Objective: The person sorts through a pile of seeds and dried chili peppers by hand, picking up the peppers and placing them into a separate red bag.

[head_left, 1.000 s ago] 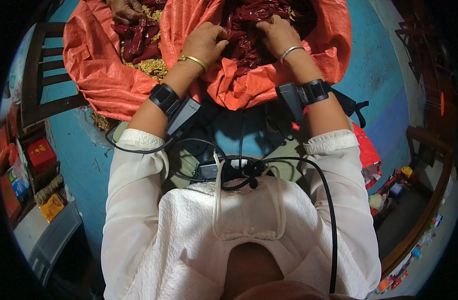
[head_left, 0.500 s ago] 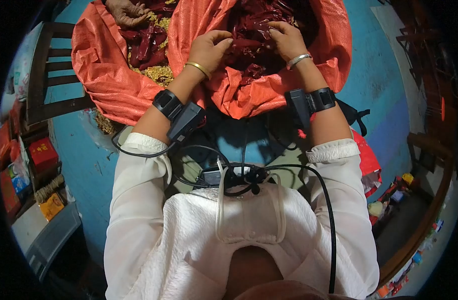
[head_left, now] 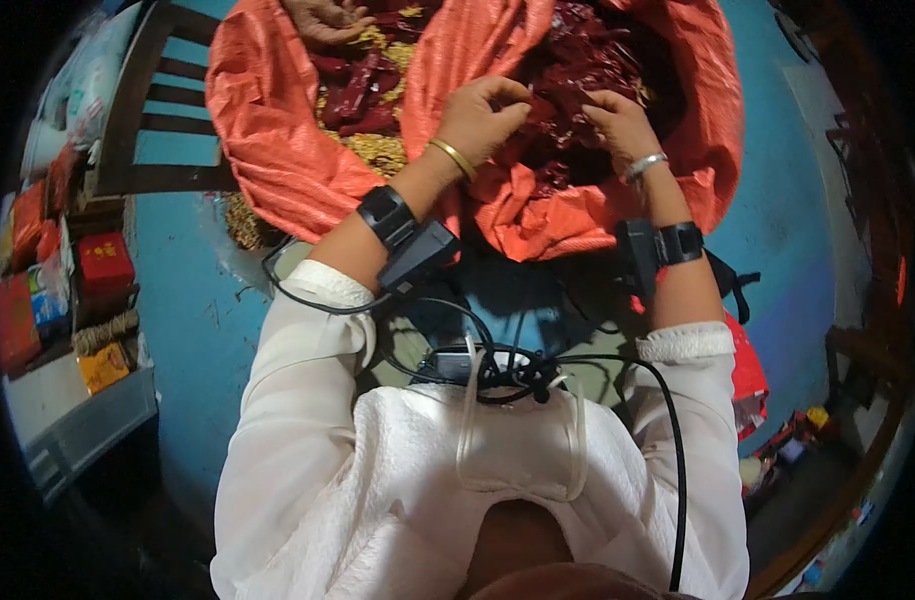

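Note:
Dark red dried chilies (head_left: 608, 62) fill an orange woven sack (head_left: 713, 100) in front of me. Over its left side is my left hand (head_left: 486, 118), with a gold bangle, its thumb and fingertips pinched together; what they hold is too small to name. My right hand (head_left: 621, 125), with a silver bangle, is over the right part of the chilies, also pinched on something I cannot make out. A second orange sack (head_left: 268, 120) to the left holds chilies (head_left: 353, 90) and yellow bits (head_left: 378, 152).
Another person's hand (head_left: 328, 18) is over the left sack. A dark wooden chair (head_left: 128, 110) stands at the left. Red boxes (head_left: 105, 262) and a low shelf lie further left. Black cables (head_left: 668, 430) run across my white clothing, and a red bag (head_left: 748, 380) lies at the right.
The whole view has shifted, so sacks and hands appear further right and slightly lower. Both my hands stay closed over the chilies.

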A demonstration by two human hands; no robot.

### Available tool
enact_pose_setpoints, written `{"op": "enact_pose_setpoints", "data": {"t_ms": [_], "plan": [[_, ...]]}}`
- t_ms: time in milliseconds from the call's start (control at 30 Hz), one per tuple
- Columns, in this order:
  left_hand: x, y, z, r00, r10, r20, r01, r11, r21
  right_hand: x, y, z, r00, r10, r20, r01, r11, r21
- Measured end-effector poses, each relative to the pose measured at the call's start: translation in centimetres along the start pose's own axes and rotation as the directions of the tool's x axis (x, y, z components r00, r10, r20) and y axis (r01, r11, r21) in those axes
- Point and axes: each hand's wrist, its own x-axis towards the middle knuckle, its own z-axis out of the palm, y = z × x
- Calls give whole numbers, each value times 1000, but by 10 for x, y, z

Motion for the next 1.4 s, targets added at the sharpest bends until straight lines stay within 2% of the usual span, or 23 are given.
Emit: {"op": "enact_pose_setpoints", "data": {"t_ms": [167, 233, 267, 300, 333, 367, 433, 467, 533, 600, 633, 700, 767, 833, 900, 967, 1067, 1133, 1167, 1233, 1300, 1333, 1400], "plan": [[-4, 8, -14, 993, 107, -56, -105, 994, 38, -3, -9, 4, 997, 79, -22, -77, 996, 55], [-9, 19, -20, 991, 117, -66, -114, 992, 54, 1, -5, 0, 993, 118, -26, -119, 991, -55], [-10, 19, -23, 984, 177, -35, -170, 972, 161, 5, 2, -2, 993, 116, -26, -117, 992, -51], [-11, 18, -25, 973, 233, 3, -225, 939, 261, 8, 8, -3, 997, -71, -41, 52, 934, -353], [-10, 17, -25, 972, 236, 6, -230, 938, 259, 11, 11, -5, 967, -254, 0, 199, 757, -623], [-10, 14, -24, 947, 316, 48, -314, 893, 323, 11, 13, -8, 967, -255, -3, 197, 756, -624], [-11, 13, -23, 915, 392, 95, -397, 834, 382, 1, 4, 0, 966, -238, 98, 179, 346, -921], [-11, 14, -23, 901, 424, 97, -424, 809, 407, -5, -3, 3, 988, -113, 103, 129, 247, -960], [-11, 20, -22, 885, 454, 104, -451, 782, 429, -14, -6, 9, 989, -105, 108, 128, 212, -969], [-8, 28, -27, 881, 473, -22, -416, 794, 444, -17, -8, 10, 981, -146, 125, 149, 169, -974], [-3, 30, -31, 817, 573, -67, -476, 734, 485, -17, -9, 10, 982, -146, 117, 142, 173, -975], [2, 37, -46, 786, 597, -163, -431, 717, 548, -13, -12, 6, 971, -231, 69, 123, 230, -965], [12, 35, -68, 746, 592, -306, -400, 765, 504, -6, -6, -2, 954, -293, 58, 131, 237, -963], [14, 32, -89, 739, 508, -442, -310, 839, 447, -6, -10, -2, 971, -240, 22, 83, 248, -965], [13, 31, -107, 727, 487, -484, -261, 848, 462, -6, -9, -1, 972, -235, 18, 77, 244, -967], [7, 39, -118, 713, 547, -439, -175, 745, 644, -4, -7, -3, 972, -234, 15, 72, 238, -969], [1, 40, -128, 721, 570, -393, -165, 692, 703, -1, 0, -1, 956, -295, -3, 75, 254, -964], [-2, 37, -132, 809, 507, -298, 24, 477, 878, -2, 0, 2, 918, -395, -7, 96, 241, -966], [-1, 35, -131, 811, 503, -298, 26, 479, 878, 0, -2, 2, 920, -391, -7, 95, 240, -966], [1, 29, -125, 753, 628, -197, -112, 417, 902, 2, 1, 3, 885, -456, 93, 181, 153, -972], [4, 24, -104, 767, 612, -192, -269, 579, 769, 1, 11, 8, 841, -525, 131, 240, 145, -960], [4, 33, -89, 747, 660, -83, -401, 546, 736, 4, 10, 11, 824, -528, 203, 289, 84, -954], [0, 32, -59, 827, 562, 15, -448, 642, 623, 7, 12, 15, 812, -503, 295, 338, -6, -941]]}}
